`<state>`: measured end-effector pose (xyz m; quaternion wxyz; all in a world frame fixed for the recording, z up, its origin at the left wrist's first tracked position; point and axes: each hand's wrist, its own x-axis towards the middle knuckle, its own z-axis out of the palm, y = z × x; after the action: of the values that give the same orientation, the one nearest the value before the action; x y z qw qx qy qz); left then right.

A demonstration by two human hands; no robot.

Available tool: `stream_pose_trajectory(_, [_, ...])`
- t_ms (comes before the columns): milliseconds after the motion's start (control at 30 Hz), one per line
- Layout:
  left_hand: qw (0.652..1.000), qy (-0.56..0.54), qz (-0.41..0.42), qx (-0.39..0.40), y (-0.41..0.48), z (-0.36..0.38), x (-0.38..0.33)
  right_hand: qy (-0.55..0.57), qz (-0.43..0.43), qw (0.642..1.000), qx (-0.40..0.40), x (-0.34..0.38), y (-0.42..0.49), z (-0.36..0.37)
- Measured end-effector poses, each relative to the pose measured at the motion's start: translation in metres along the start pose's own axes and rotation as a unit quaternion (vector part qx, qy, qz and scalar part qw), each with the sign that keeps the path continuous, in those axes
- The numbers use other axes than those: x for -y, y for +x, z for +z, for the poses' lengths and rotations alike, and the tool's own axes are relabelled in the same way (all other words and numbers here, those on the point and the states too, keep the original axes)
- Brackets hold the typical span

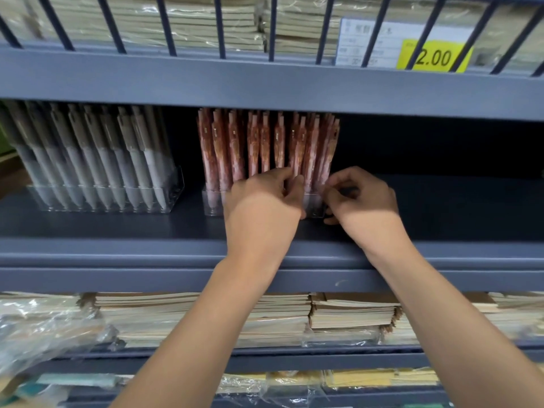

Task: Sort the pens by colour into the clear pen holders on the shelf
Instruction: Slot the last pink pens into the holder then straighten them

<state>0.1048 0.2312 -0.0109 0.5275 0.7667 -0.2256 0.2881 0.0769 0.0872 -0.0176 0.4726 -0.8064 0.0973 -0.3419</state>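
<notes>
The red pens (259, 142) are standing packed upright in a clear holder (213, 204) on the middle shelf (441, 207). The grey pens (97, 154) are leaning back in their own holder, well apart to the left.

The left hand (265, 201) is reaching into the front of the red batch, with its fingers and thumb closing round the lower barrels. The right hand (363, 201) is curling in at the holder's right end. I cannot tell whether it is pinching a pen, gripping the holder's corner or holding nothing, because the fingers are hiding it.

The likeliest slip, to my eye, is the whole holder sliding or tipping. It looks like light, slick plastic on a smooth painted shelf, so a pull on one tightly wedged pen could drag it forward towards the shelf's lip. A second risk is a domino spill. The pens are tall and thin and are only caught at their tips, so a knuckle brushing the row could be knocking neighbours out of their slots. The upper shelf is also hanging low over the pen tops, so lifting one straight up is probably going to jam it.

The red pens are slim cylinders with a mottled orange-pink pattern and clips at the top. The grey ones are matt, fading from dark to pale. The holders are glassy, thin-walled and boxy. The shelving is dull blue-grey metal, and soft paper notebooks (350, 313) in crinkled wrap are lying below it.
</notes>
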Motion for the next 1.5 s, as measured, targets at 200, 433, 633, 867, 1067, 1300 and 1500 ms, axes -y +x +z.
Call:
stream_pose_trajectory(200, [1.0,-0.011,-0.029,0.001,0.002,0.005,0.001,0.005,0.002,1.0,0.005,-0.003,0.002,0.001])
stream_pose_trajectory(433, [0.995,-0.041,-0.058,-0.075,-0.007,-0.009,0.002,-0.001,-0.007,1.0,0.013,-0.005,0.003,0.001])
stream_pose_trajectory(633, [0.993,-0.034,-0.085,-0.074,-0.007,-0.011,0.001,0.002,-0.007,1.0,0.008,-0.006,0.003,0.001])
stream_pose_trajectory(867, [0.995,-0.008,-0.097,-0.021,0.001,-0.007,0.004,-0.007,-0.007,1.0,0.006,-0.004,0.002,0.001])
stream_pose_trajectory(1067, [0.993,-0.005,-0.114,-0.023,0.003,-0.005,0.004,-0.011,-0.01,1.0,0.001,-0.001,0.002,0.002])
stream_pose_trajectory(1300, [0.992,-0.018,-0.118,-0.033,0.001,-0.007,0.003,-0.007,-0.006,1.0,0.002,0.002,0.0,0.0])
stream_pose_trajectory(1500, [0.996,-0.021,-0.056,-0.064,-0.007,-0.008,-0.005,-0.003,0.007,1.0,0.0,0.005,-0.002,0.0])
